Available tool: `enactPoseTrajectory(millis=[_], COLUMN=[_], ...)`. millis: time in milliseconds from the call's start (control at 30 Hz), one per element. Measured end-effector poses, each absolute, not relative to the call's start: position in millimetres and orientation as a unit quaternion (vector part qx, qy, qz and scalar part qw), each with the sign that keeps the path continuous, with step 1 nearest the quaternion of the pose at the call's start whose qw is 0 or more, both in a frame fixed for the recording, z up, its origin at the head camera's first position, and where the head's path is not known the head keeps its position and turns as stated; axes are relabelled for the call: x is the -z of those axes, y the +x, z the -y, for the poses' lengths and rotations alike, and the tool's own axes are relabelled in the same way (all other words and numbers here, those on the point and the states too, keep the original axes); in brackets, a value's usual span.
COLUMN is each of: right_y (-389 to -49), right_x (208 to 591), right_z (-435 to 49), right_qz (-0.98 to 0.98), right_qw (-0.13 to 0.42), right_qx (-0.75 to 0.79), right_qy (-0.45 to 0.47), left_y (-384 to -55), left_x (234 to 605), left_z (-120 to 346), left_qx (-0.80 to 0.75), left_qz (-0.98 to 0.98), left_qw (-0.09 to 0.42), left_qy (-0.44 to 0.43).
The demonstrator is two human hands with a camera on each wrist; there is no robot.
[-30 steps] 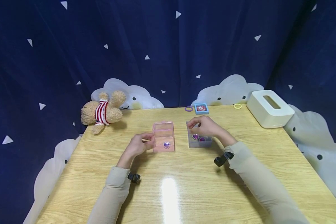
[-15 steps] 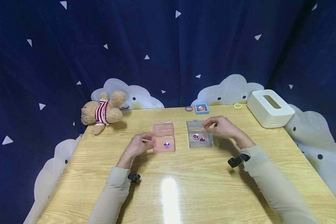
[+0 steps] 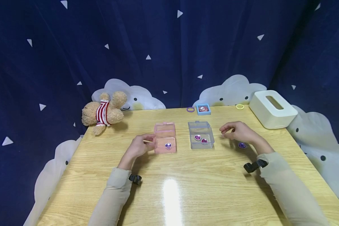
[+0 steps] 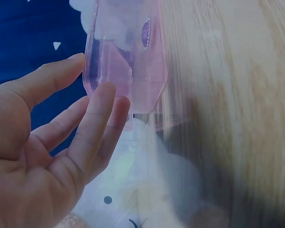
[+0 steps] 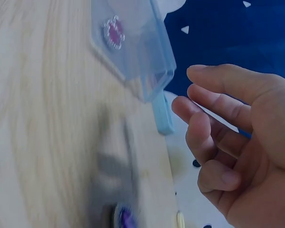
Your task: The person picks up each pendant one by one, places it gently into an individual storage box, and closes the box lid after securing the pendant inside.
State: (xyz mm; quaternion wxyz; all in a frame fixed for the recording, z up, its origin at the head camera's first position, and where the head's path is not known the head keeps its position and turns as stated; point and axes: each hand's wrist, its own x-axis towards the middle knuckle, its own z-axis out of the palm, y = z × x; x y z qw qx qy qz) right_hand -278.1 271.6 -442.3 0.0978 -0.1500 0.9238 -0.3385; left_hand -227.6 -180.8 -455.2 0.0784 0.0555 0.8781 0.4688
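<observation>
My left hand [image 3: 140,146] is at the left side of a pink clear plastic box [image 3: 161,150] with its lid laid back. In the left wrist view its relaxed fingertips and thumb are right at the box's wall. One purple heart-shaped gem [image 3: 168,146] with a sparkling rim lies inside. To the right stands a bluish clear box [image 3: 196,145], lid also back, holding a pink-purple gem [image 3: 197,137] and a dark red-pink gem [image 3: 204,141]. My right hand [image 3: 241,132] hovers right of that box, empty, fingers loosely bent. A purple-blue gem [image 3: 242,145] lies on the table under the hand.
Along the back edge lie a purple ring [image 3: 190,110], a small blue-framed square [image 3: 203,110] and a yellow ring [image 3: 239,107]. A white tissue box [image 3: 282,119] stands back right. A teddy bear [image 3: 114,116] in a striped shirt lies back left.
My right hand has moved right, from over the bluish box to beside it, uncovering that box and the gem on the table. The left hand has stayed at the pink box.
</observation>
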Motion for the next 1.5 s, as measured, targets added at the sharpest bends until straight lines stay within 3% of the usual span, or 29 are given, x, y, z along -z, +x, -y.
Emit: enactPoseTrajectory(millis=[367, 733, 1500], right_y=[-268, -257, -254], right_x=[460, 472, 474], right_z=[-309, -338, -342], right_qz=[-0.936, -0.931, -0.948], right_qw=[0.09, 0.132, 0.104], right_qx=[0.314, 0.323, 0.271], right_qy=[-0.133, -0.109, -0.133], left_y=[-229, -229, -229], left_x=[457, 454, 455], left_z=[182, 181, 182], left_qx=[-0.468, -0.465, -0.469], left_qz=[-0.878, -0.88, -0.878], left_qw=[0.078, 0.081, 0.081], left_qy=[0.059, 0.056, 0.057])
